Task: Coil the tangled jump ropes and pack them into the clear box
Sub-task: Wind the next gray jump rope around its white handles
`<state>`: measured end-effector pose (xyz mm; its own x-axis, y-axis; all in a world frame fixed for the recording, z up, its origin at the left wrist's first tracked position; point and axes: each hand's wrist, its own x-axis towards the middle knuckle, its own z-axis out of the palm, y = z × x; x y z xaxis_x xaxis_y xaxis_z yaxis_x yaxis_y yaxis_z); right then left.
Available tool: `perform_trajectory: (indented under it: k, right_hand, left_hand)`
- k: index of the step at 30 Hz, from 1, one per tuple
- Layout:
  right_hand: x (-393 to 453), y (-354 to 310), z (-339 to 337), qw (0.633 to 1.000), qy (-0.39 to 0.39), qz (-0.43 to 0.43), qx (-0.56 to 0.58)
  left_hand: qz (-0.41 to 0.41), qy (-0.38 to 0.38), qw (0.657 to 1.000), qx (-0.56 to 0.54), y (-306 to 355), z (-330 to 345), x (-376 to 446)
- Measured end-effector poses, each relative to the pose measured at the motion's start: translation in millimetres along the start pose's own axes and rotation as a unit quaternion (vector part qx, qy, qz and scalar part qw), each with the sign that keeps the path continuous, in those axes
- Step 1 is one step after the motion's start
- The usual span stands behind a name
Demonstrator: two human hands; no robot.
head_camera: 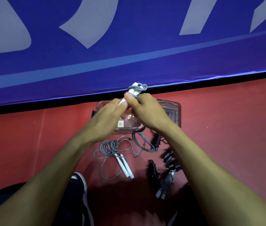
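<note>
**Kid:** Is the clear box (177, 111) full yet?

**Helper:** No. It sits on the red floor (227, 121) by the blue wall's edge, and I see no rope in it.

**Kid:** What's left?

**Helper:** A loose gray rope (112, 147) lies near the box. Some dark wound ropes (154, 168) wait beside it.

**Kid:** And the hands?

**Helper:** The left hand (111, 118) and right hand (148, 110) both curl tight around white handles (133, 92), winding gray cord above the box. I think lots is still to do.

Dim, saturated light; dark shadow low centre; wide-angle edge distortion.
</note>
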<state>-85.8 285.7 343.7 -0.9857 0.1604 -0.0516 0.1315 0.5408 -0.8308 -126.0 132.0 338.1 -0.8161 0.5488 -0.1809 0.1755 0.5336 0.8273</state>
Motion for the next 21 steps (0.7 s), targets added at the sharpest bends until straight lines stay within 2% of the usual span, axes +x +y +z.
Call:
perform_trajectory:
  k: [2, 6, 8, 15, 18, 21]
  right_hand:
    - [-0.3, 1.7, -2.9, 1.000, 0.008, 0.000, 0.006]
    - [0.0, 5.6, -3.6, 0.997, 0.052, -0.010, -0.061]
    - [-1.6, 4.6, -1.0, 0.996, 0.048, -0.013, -0.075]
    - [-6.5, -4.0, 5.3, 0.999, 0.018, -0.001, -0.039]
    - [-4.7, -5.4, 7.0, 0.998, 0.004, -0.042, -0.054]
    - [-2.8, -3.4, 7.6, 0.997, 0.010, -0.061, -0.052]
  left_hand:
    - [-0.007, 0.004, 0.998, -0.058, -0.7, -2.0, 0.4]
    - [0.009, 0.021, 0.998, -0.062, -2.9, -5.4, 0.2]
    - [0.016, 0.037, 0.998, -0.056, -4.4, -6.8, 1.5]
    - [0.056, 0.178, 0.978, 0.092, 1.3, 4.0, -6.3]
    - [0.049, 0.154, 0.978, 0.128, 1.3, 2.7, -3.9]
    - [0.031, 0.098, 0.992, 0.072, 5.3, 1.8, -3.9]
